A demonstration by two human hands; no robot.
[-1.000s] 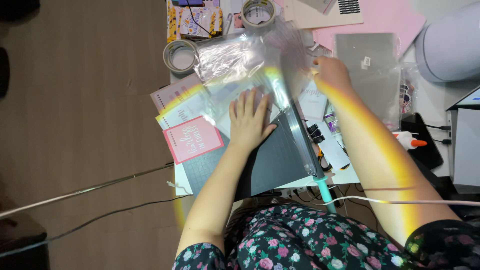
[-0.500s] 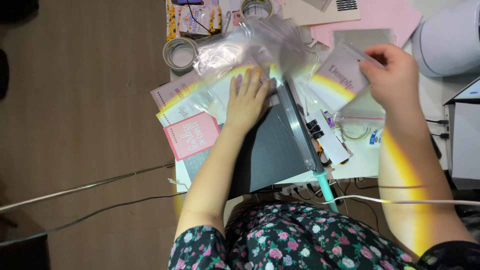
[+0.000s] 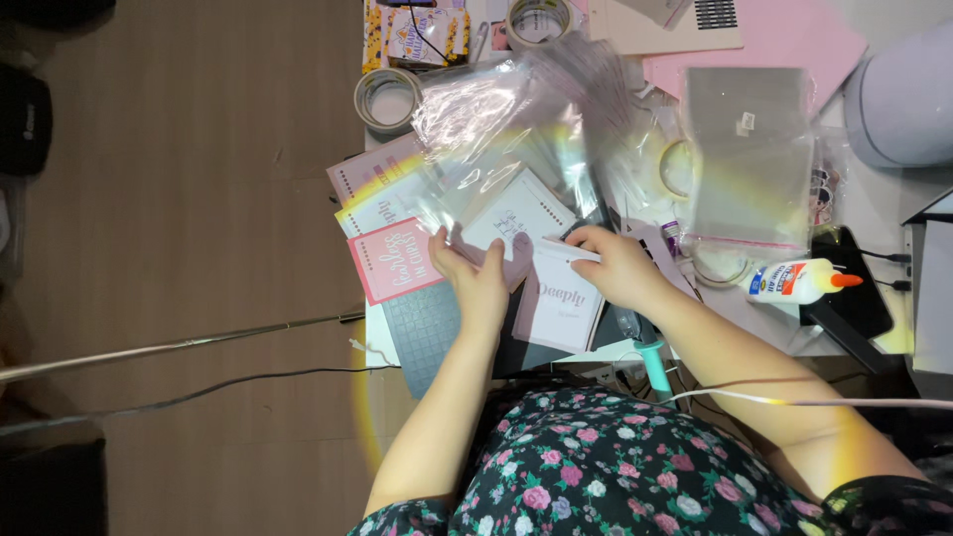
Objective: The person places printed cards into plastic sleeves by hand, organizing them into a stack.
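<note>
My left hand [image 3: 478, 280] is closed on the lower edge of a clear plastic sleeve [image 3: 493, 139] that billows up over the desk. A white card with script lettering [image 3: 518, 213] shows through the sleeve just above my fingers. My right hand [image 3: 617, 266] pinches the edge of a thin white card [image 3: 570, 249] pointing toward the left hand. Under both hands lies another white lettered card [image 3: 564, 303] on a dark grey cutting mat [image 3: 429, 330]. The hands are a few centimetres apart.
A pink lettered card [image 3: 395, 260] lies left of my left hand. Tape rolls [image 3: 386, 99] [image 3: 540, 20] sit at the back. To the right are a clear bag with a grey sheet [image 3: 747, 149], a glue bottle [image 3: 796, 281], pink paper [image 3: 794, 45] and a white machine [image 3: 905, 99]. Cables [image 3: 199, 342] cross the floor.
My right hand came back from the grey sheet at the right to the middle, now holding a white card. My left hand lifted off the mat and gripped the sleeve.
</note>
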